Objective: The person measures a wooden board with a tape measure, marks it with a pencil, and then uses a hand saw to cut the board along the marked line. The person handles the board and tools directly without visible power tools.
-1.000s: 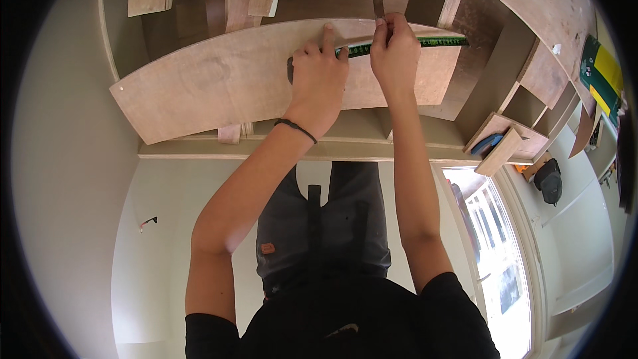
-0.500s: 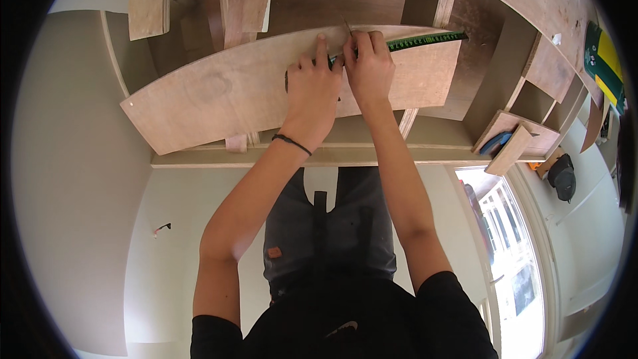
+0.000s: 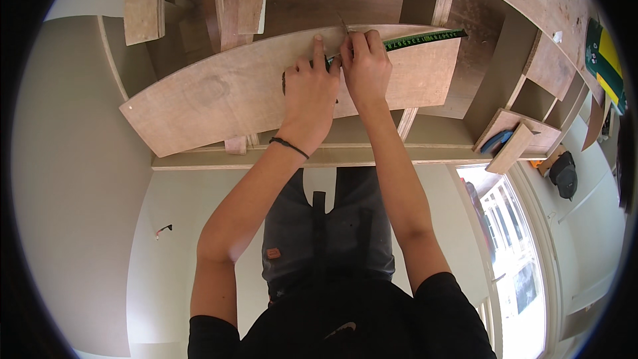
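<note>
A curved-edged plywood board lies across a wooden cabinet frame. My left hand presses on it with the index finger stretched out and the other fingers curled over a tape measure, whose case is mostly hidden. The black-and-green tape runs rightward to the board's upper right corner. Just right of my left hand, my right hand is closed round a thin flat tool at the tape, its tip near the board's top edge; what kind of tool is unclear.
Compartments and loose offcuts surround the board. At the right are a small board with a blue tool, a green-and-yellow package and a dark cap-like item. A pale wall stands at the left; a bright window is lower right.
Compared with a second ago, my right hand has slid left along the tape with the tool, close beside my left hand. The whole view has shifted slightly.
</note>
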Tool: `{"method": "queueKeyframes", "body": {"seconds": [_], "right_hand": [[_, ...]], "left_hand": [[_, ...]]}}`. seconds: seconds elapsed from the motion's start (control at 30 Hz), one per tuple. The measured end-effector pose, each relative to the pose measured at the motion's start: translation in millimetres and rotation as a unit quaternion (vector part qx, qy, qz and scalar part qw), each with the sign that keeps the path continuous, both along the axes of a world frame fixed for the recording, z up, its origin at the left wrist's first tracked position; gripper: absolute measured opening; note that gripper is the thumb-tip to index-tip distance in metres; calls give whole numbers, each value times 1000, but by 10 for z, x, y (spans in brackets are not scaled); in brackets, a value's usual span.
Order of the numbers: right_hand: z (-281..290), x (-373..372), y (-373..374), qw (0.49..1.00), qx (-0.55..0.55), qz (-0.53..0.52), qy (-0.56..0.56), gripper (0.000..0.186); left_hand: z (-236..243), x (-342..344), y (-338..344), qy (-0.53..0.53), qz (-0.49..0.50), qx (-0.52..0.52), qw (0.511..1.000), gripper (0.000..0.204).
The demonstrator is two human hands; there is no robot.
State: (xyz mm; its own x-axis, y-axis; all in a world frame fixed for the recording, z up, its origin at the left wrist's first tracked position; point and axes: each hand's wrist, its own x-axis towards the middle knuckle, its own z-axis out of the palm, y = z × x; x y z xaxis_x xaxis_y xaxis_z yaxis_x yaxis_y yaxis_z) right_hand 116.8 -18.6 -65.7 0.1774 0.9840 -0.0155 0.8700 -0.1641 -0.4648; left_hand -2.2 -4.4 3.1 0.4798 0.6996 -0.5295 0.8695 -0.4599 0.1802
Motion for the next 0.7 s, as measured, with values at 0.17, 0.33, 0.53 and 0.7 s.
{"method": "queueKeyframes", "body": {"seconds": [0.17,0.33,0.53,0.7], "right_hand": [[37,-6,38,999,-1,16,-40,11],[111,-44,99,997,-48,18,-59,10],[156,-57,194,989,-108,57,-87,13],[184,-102,345,980,-169,54,-94,13]], "left_hand": [[-11,-8,-13,2,-2,-6,1000,59],[-35,2,-19,0,11,17,1000,64],[-59,21,-19,13,7,8,1000,60],[-155,-11,-123,4,15,15,1000,53]]}}
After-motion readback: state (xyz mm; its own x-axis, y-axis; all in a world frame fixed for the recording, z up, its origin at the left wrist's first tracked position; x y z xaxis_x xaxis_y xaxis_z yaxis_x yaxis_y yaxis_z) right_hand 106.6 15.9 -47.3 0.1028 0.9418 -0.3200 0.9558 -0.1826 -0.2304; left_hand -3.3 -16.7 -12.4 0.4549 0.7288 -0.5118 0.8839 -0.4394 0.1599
